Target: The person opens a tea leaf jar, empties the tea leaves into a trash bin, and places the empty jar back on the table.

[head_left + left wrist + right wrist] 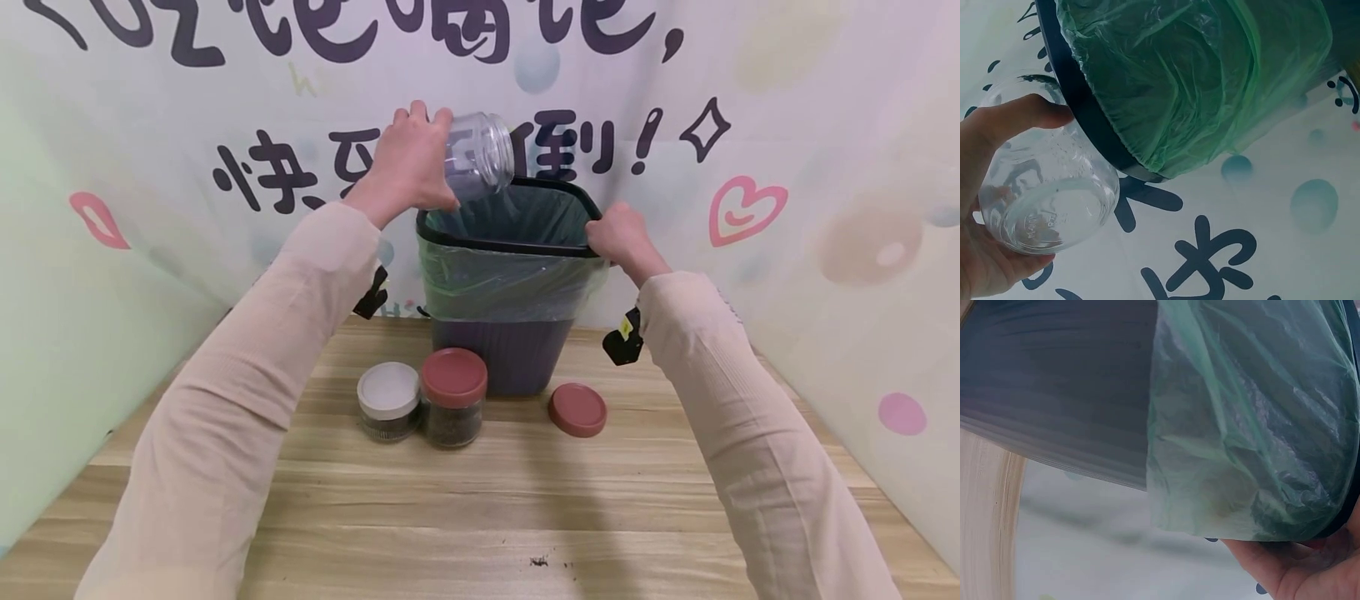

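Observation:
My left hand grips a clear jar, tipped on its side with its open mouth over the left rim of a trash can. In the left wrist view the jar shows its see-through base and a few dark specks on its wall. A green plastic liner folds over the can, held by a black rim. On the can's right side, my right hand holds the rim, thumb and fingers at the edge; the right wrist view shows that hand beneath the liner.
Before the can stand a white-lidded jar and a red-lidded jar with dark contents. A loose red lid lies to their right. Dark crumbs dot the wooden table near its front. A printed cloth hangs behind.

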{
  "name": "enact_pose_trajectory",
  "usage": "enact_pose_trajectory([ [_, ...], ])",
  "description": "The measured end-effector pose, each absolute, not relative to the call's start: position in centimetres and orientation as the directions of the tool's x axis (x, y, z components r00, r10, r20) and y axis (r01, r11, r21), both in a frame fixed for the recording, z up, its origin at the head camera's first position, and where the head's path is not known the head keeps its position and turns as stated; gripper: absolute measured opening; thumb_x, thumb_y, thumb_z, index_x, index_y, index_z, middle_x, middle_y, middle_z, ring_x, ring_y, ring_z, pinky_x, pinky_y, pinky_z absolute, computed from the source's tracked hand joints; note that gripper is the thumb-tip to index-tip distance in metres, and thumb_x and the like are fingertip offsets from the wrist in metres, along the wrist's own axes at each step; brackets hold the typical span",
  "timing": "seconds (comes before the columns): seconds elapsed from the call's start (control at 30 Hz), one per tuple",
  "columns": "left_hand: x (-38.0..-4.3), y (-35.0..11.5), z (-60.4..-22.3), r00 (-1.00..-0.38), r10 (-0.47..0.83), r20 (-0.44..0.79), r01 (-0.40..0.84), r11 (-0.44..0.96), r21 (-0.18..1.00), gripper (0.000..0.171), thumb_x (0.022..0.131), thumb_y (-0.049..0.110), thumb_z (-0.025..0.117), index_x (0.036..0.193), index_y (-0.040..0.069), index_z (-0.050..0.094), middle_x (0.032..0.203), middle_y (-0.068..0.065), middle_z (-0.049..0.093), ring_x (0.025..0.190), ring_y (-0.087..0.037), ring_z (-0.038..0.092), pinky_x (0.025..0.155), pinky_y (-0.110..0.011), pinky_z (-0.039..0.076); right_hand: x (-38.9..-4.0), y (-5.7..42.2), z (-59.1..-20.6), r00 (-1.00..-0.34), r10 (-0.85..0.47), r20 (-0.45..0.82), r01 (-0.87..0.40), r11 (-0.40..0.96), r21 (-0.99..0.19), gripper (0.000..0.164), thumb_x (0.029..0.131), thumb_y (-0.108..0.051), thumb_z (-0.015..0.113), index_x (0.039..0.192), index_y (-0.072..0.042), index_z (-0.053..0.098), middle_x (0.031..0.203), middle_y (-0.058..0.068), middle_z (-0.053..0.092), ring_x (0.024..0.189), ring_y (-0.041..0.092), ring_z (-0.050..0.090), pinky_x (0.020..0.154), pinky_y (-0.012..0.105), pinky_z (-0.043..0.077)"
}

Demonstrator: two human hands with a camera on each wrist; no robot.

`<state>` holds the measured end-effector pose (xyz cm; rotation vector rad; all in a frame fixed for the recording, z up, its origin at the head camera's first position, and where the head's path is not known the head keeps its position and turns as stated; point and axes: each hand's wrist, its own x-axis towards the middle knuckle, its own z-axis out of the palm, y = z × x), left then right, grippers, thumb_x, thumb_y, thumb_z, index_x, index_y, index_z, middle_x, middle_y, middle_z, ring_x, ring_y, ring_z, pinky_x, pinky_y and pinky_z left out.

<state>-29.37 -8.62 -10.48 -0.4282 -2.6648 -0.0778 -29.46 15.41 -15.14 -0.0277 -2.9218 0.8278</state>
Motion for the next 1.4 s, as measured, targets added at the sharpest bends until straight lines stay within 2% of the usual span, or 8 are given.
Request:
enact_pose_trajectory([
  [0.33,-29.4,-8.8,-10.7,-0.889,0.072,0.452,0.236,0.918,0.318,0.093,0.064,0.047,0.070,0.134,0.001,0.029,0.124,-0.019,0.040,0.109,-0.030,0.042,0.087,-0.040,0.043,-29.3,15.5,-15.5,-0.993,0.069,0.097,0.001,0.817,-0.577,0.018,0.088,-0.013,0.028,0.072,-0.008,0.033,0.081,0.011,0.038,0.068,0.023,0.047,0.054,0.026,0.042],
  [0.5,-29.4,-9.0,-11.1,-0.901,-0.056,0.430,0.201,0.825,0.528,0.092,0.063,0.050,0.070,0.133,0.005,0.031,0.123,-0.011,0.044,0.106,-0.021,0.042,0.088,-0.033,0.041,-29.3,15.6,-15.7,-0.990,0.072,0.120,-0.016,0.795,-0.606,0.019,0.087,-0.012,0.029,0.068,-0.008,0.033,0.078,0.010,0.039,0.062,0.021,0.047,0.051,0.025,0.043],
  [0.63,-29.4,-9.2,-11.2,-0.916,-0.138,0.378,0.171,0.718,0.675,0.092,0.063,0.052,0.071,0.134,0.009,0.031,0.127,-0.007,0.043,0.109,-0.017,0.040,0.090,-0.029,0.038,-29.3,15.8,-15.9,-0.990,0.065,0.124,-0.033,0.755,-0.655,0.026,0.090,-0.016,0.030,0.065,-0.008,0.032,0.068,0.006,0.035,0.058,0.018,0.045,0.059,0.030,0.049],
  [0.83,-28.8,-9.6,-11.4,-0.929,-0.212,0.303,0.160,0.507,0.847,0.095,0.062,0.050,0.073,0.137,0.014,0.027,0.130,-0.005,0.041,0.109,-0.013,0.039,0.091,-0.025,0.037,-29.0,16.2,-15.9,-0.995,0.038,0.092,-0.041,0.685,-0.728,0.034,0.094,-0.030,0.032,0.067,-0.009,0.032,0.070,0.005,0.031,0.074,0.019,0.046,0.081,0.041,0.048],
  [0.97,-27.9,-10.2,-11.7,-0.925,-0.220,0.310,0.219,0.357,0.908,0.090,0.064,0.044,0.075,0.135,0.015,0.028,0.126,-0.006,0.044,0.107,-0.014,0.042,0.087,-0.027,0.040,-28.7,16.6,-15.7,-0.997,0.014,0.074,-0.047,0.648,-0.760,0.034,0.093,-0.036,0.033,0.072,-0.009,0.034,0.079,0.005,0.034,0.083,0.018,0.047,0.082,0.039,0.048],
  [1.1,-26.7,-10.8,-11.9,-0.919,-0.212,0.333,0.279,0.250,0.927,0.085,0.068,0.036,0.075,0.135,0.015,0.027,0.130,-0.009,0.041,0.113,-0.017,0.041,0.091,-0.029,0.038,-28.3,17.2,-15.6,-0.996,-0.003,0.087,-0.070,0.626,-0.777,0.040,0.092,-0.039,0.034,0.079,-0.003,0.045,0.083,0.006,0.041,0.076,0.012,0.051,0.074,0.033,0.052],
  [1.27,-24.9,-11.9,-12.6,-0.906,-0.191,0.378,0.351,0.162,0.922,0.080,0.069,0.024,0.075,0.133,0.012,0.029,0.128,-0.007,0.044,0.113,-0.018,0.043,0.093,-0.030,0.037,-27.2,17.8,-15.6,-0.996,-0.019,0.088,-0.081,0.611,-0.787,0.060,0.092,-0.045,0.033,0.114,0.007,0.050,0.104,0.017,0.052,0.089,0.021,0.056,0.076,0.030,0.050],
  [1.4,-23.5,-12.5,-14.0,-0.876,-0.146,0.459,0.457,0.053,0.888,0.070,0.068,0.009,0.074,0.126,0.009,0.035,0.114,-0.006,0.048,0.105,-0.017,0.047,0.092,-0.029,0.039,-25.9,18.5,-16.0,-0.991,-0.017,0.133,-0.115,0.621,-0.776,0.067,0.091,-0.049,0.032,0.125,0.007,0.043,0.115,0.024,0.050,0.103,0.030,0.053,0.079,0.029,0.048],
])
